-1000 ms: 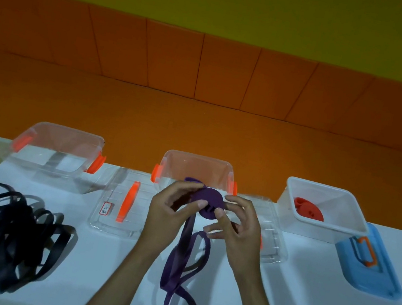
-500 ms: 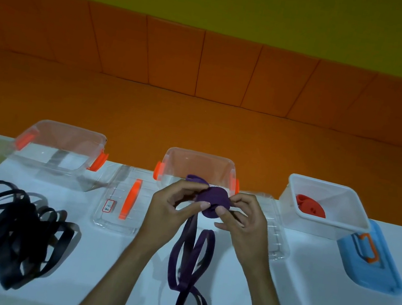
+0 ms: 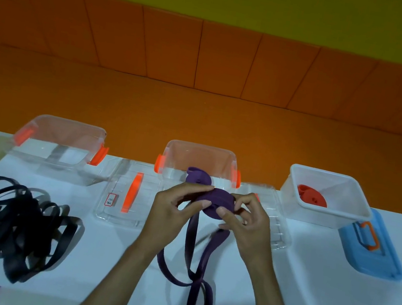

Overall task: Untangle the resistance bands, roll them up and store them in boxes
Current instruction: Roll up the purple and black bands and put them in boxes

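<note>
Behind the purple roll (image 3: pixel 215 202), an open box (image 3: pixel 199 156).

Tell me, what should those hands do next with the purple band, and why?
Probably wind more band onto the purple roll: the left hand and right hand pinch it only partly wound, and a long loose tail trails across the white table.

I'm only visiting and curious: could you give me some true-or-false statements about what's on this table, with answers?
1. The left hand and the right hand both hold the purple band. True.
2. The black bands are neatly rolled up. False: they lie in a tangled heap on the table.
3. The white box holds a red roll. True.
4. The blue lid is closed on the white box. False: it lies on the table beside it.
</note>
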### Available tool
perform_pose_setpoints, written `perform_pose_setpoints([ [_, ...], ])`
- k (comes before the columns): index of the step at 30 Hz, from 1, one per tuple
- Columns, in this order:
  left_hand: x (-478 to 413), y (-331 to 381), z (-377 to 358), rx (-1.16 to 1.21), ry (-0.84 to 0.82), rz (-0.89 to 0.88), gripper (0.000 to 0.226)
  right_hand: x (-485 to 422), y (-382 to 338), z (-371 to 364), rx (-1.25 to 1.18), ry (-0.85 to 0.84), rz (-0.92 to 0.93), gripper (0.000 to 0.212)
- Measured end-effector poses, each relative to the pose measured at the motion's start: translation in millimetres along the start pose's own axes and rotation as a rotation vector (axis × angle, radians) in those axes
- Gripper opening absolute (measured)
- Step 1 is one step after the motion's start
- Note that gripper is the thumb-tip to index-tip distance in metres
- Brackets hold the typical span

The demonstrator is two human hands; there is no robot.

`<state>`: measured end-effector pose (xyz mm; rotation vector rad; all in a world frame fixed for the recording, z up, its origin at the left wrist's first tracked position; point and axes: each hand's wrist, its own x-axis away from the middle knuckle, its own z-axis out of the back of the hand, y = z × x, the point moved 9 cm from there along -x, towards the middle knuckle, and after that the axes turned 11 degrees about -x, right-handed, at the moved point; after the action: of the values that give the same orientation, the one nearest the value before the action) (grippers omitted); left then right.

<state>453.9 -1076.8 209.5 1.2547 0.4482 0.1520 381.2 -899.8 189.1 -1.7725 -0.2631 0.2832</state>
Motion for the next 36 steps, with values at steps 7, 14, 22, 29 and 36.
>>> perform_pose_setpoints([
  [7, -1, 4, 0, 0.030, 0.009, -0.012, 0.030, -1, -20, -1, -0.123, 0.062, 0.121, 0.033],
  [14, -5, 8, 4, 0.035, -0.013, -0.020, 0.032, -2, -16, -2, -0.015, 0.031, 0.080, 0.028],
  [22, -3, 8, 6, 0.092, 0.013, -0.008, 0.031, 0, -11, 0, -0.097, 0.066, 0.038, 0.029],
  [29, -6, 12, 4, 0.122, 0.044, 0.004, 0.031, -4, -24, 2, -0.079, 0.049, 0.075, 0.031],
  [36, -5, 10, 4, 0.071, 0.022, -0.030, 0.031, -4, -14, -5, -0.096, -0.019, 0.053, 0.023],
])
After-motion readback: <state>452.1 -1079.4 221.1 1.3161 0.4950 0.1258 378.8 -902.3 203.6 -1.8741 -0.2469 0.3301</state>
